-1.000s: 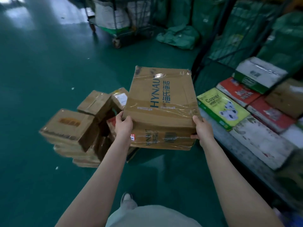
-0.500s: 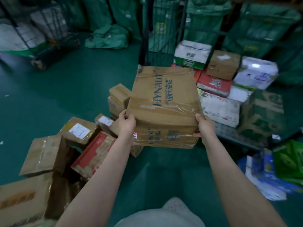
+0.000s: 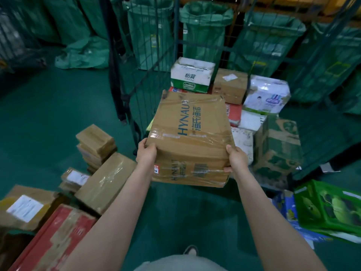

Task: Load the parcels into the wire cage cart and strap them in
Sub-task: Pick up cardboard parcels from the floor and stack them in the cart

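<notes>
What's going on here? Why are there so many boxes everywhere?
A person is loading parcels into a wire cage cart. The left hand and right hand grip the near corners of a brown taped box, held in the air toward the cart. Several parcels already lie inside, like a white and green box. More cardboard boxes wait on the green floor to the left.

You are facing the wire cage cart [image 3: 144, 79] at its open front with the carton [image 3: 191, 133]; parcels [image 3: 230, 85] are covering the cart's floor, leaving room above; stacked boxes [image 3: 95, 141] are crowding its left.
</notes>
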Motion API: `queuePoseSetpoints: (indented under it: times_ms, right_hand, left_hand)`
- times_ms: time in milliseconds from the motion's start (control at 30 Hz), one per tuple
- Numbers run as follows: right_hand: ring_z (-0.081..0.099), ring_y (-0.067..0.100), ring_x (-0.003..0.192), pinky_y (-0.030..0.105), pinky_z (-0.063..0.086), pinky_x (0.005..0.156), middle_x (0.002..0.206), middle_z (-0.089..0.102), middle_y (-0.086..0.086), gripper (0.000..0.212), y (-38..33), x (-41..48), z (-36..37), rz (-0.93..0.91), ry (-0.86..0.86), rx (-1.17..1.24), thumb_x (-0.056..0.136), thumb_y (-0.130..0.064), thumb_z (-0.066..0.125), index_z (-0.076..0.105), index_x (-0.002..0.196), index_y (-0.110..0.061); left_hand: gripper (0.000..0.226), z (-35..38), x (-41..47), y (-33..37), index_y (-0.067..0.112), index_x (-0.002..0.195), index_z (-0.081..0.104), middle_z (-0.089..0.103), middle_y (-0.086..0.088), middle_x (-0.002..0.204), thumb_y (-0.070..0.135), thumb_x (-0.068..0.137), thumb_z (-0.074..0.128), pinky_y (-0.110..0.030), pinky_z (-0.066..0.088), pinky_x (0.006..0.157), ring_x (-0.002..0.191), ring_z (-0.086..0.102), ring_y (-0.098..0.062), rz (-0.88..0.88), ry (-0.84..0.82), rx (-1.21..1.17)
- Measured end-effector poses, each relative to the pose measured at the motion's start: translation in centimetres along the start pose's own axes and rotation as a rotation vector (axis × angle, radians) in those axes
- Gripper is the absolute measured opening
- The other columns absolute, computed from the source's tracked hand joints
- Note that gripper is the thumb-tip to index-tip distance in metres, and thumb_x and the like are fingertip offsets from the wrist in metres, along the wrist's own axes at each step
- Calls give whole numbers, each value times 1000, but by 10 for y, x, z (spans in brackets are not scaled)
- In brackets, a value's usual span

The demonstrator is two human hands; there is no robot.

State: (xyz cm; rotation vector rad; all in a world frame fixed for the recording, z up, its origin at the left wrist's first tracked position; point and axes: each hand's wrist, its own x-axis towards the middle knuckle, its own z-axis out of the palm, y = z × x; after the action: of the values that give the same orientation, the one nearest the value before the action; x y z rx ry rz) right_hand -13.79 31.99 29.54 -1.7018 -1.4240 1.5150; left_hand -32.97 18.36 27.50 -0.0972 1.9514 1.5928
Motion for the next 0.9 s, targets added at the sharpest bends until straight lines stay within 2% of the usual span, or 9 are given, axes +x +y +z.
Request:
queuePoseSetpoints:
  times_ms: [133,200,333,400,500,600,700,800,900]
  right_hand:
    - [54,32,110,47,54,84,129,53,11,39,-21,51,-8,10,11,-44,100,-34,41,48,132,-13]
    - [54,33,111,48,53,86,126,54,10,38,-29,71,-7,17,19,-53,100,-33,41,48,131,-13]
    - [56,30,99,48,54,86,116,56,8,36,-47,116,5,36,40,-69,100,-34,41,50,129,-14]
    - [55,29,93,49,54,85,107,54,6,35,-61,147,17,54,57,-63,100,-34,41,51,127,-13]
    - [55,29,92,49,54,86,102,52,5,34,-83,191,40,88,87,-35,100,-33,41,52,124,-12]
    - [56,29,95,50,53,86,107,55,7,33,-105,230,63,102,131,-17,100,-32,41,53,123,-11]
    - [56,32,106,51,49,92,120,58,10,37,-122,271,85,116,172,17,99,-33,42,53,127,-12]
    - [54,34,115,52,47,95,129,56,11,42,-132,315,106,161,216,20,97,-36,43,51,132,-14]
    - [53,35,116,52,46,96,130,56,11,43,-138,355,126,208,266,52,97,-37,41,51,132,-14]
  left_hand:
    - [47,47,27,14,27,139,41,53,-4,124,18,92,41,-44,46,98,107,52,-26,-27,-7,8]
    - [48,66,41,21,26,140,39,52,-4,125,17,93,40,-41,46,92,100,51,-24,-30,-15,-4]
    - [50,100,80,40,23,143,35,49,-5,133,15,94,40,-44,45,98,104,49,-23,-49,-66,-2]
    - [50,119,108,55,21,143,34,48,-3,130,13,94,40,-39,45,95,101,48,-21,-51,-89,3]
    - [52,148,156,80,22,143,34,49,-3,129,13,93,42,-36,43,87,103,48,-21,-53,-122,13]
    - [54,175,203,106,24,140,38,53,-3,129,11,88,48,-41,47,92,111,52,-26,-61,-134,67]
    - [66,206,252,128,27,135,42,57,-6,126,13,71,54,-49,48,96,113,54,-31,-87,-156,93]
    - [72,241,300,146,30,128,46,58,-10,121,21,57,51,-51,49,94,115,52,-33,-107,-174,136]
    - [73,276,353,147,29,124,48,55,-14,122,19,52,47,-49,52,90,111,54,-35,-111,-181,155]
